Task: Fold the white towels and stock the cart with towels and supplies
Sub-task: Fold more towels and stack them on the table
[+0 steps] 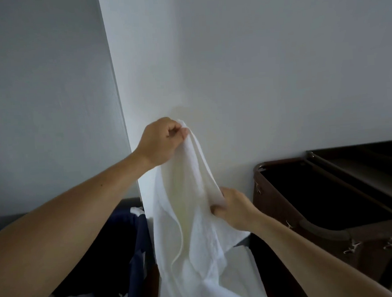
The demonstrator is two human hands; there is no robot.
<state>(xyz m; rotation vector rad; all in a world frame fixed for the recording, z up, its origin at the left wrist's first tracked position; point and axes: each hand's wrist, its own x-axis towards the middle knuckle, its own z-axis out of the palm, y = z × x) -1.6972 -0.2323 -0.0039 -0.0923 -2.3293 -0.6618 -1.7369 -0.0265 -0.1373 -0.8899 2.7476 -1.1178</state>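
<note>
Against the smooth pale wall (255,76), a white towel (194,217) hangs in long soft folds, its terry weave nubbly. The left hand (160,142) pinches the gathered top edge between thumb and curled fingers. Lower down, the right hand (234,209) clutches a bunched side hem. To the right stands a brown cart (368,248) with fabric sides and a rounded rim. At the lower left sits a navy cloth hamper (136,239) holding crumpled white linen.

The white towel (194,217) hangs unfolded in long, loose vertical folds, top corner held high at 12 o'clock, one edge gathered at 3 o'clock. The brown cart (276,196) stands at its 3 o'clock, open-topped, dark inside.
</note>
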